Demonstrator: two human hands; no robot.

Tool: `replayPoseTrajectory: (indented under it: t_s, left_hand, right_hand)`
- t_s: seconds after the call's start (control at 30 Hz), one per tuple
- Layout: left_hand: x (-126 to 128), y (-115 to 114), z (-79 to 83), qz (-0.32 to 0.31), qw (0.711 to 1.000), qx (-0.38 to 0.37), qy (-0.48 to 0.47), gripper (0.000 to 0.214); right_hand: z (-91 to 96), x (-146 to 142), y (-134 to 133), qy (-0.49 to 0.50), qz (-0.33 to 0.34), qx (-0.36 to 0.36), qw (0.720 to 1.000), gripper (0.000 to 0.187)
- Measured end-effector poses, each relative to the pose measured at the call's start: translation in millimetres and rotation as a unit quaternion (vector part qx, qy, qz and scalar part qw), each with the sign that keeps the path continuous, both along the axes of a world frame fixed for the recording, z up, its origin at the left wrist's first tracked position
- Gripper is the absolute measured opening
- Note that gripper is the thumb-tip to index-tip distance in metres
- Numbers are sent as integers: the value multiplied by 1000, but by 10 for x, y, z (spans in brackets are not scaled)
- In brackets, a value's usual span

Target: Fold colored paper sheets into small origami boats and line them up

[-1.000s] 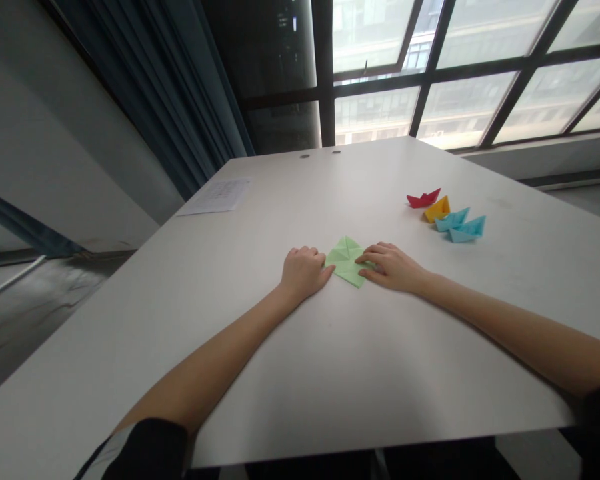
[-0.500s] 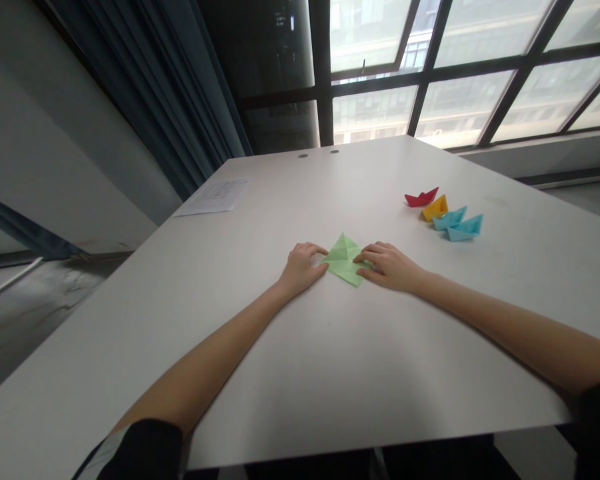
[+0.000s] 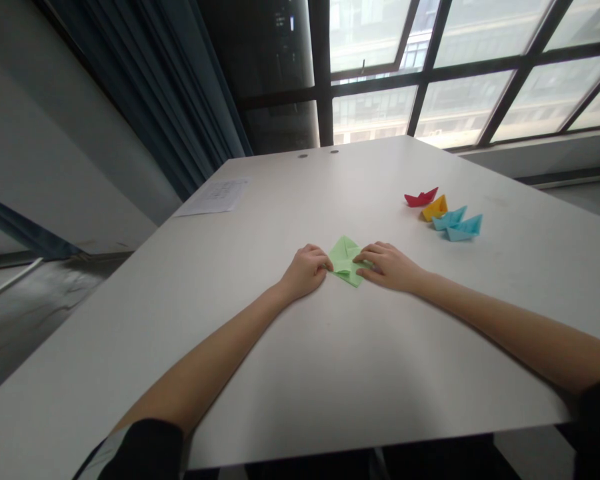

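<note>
A partly folded light green paper point(image 3: 347, 260) lies flat on the white table point(image 3: 330, 360), between my two hands. My left hand point(image 3: 307, 270) is curled at the paper's left side, its fingertips pinching a corner flap and folding it toward the middle. My right hand point(image 3: 391, 267) rests on the paper's right edge, fingers together and pressing it down against the table.
Several finished paper boats stand in a row at the right: a red boat point(image 3: 421, 197), an orange boat point(image 3: 435, 208) and two blue boats point(image 3: 457, 225). A printed sheet point(image 3: 215, 196) lies at the far left edge. Dark curtains and a large window are behind the table.
My left hand has moved right, carrying the green paper's left corner inward, so the paper now looks narrower. My right hand has stayed in place.
</note>
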State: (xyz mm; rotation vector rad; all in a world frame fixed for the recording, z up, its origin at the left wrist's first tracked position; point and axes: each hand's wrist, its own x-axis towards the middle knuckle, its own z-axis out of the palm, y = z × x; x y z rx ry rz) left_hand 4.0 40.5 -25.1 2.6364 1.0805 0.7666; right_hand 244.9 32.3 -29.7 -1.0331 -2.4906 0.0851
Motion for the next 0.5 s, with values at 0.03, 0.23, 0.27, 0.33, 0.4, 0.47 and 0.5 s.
replayPoseTrajectory:
  t_s: [0.03, 0.23, 0.27, 0.33, 0.4, 0.47, 0.5]
  left_hand:
    - [6, -12, 4, -12, 1000, 11, 17, 27]
    - [65, -106, 56, -69, 993, 24, 95, 33]
    - [71, -117, 64, -71, 992, 20, 105, 33]
    - [77, -129, 72, -71, 991, 15, 117, 33]
    - [77, -129, 71, -69, 991, 13, 118, 33]
    - [75, -124, 66, -70, 991, 17, 113, 33]
    - [75, -122, 63, -71, 991, 20, 112, 33]
  right_hand:
    - [1, 0, -1, 1, 0, 0, 1000, 27]
    - [5, 3, 0, 1, 3, -3, 1000, 27]
    - [7, 2, -1, 2, 5, -3, 1000, 26]
    - [13, -1, -6, 6, 11, 0, 1000, 25]
    - [22, -4, -16, 6, 28, 6, 1000, 23]
    - [34, -5, -30, -1, 60, 11, 998, 23]
    - [39, -4, -37, -6, 81, 12, 997, 24]
